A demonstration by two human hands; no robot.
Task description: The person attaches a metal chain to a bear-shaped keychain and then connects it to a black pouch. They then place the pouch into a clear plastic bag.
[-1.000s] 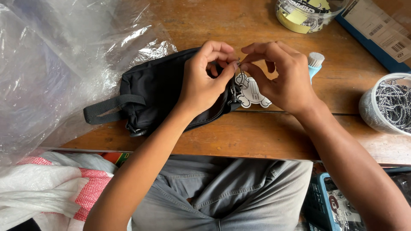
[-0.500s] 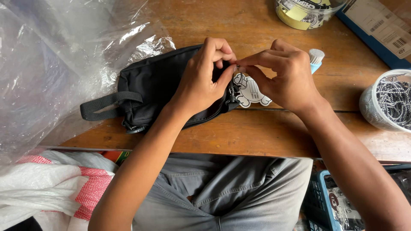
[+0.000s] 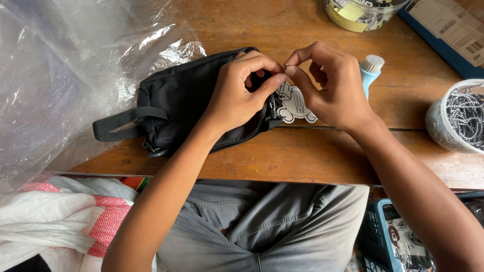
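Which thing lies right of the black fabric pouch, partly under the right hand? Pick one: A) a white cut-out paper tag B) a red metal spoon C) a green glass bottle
A: the white cut-out paper tag shows below the right hand, at the end of the black fabric pouch.

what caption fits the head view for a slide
Both hands, left hand and right hand, pinch a small fastener above a black fabric pouch on a wooden table.

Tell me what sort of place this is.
Probably a small packing or finishing bench: both hands fix a white tag to a black pouch on a wooden table, beside clear plastic bags and a tub of cords.
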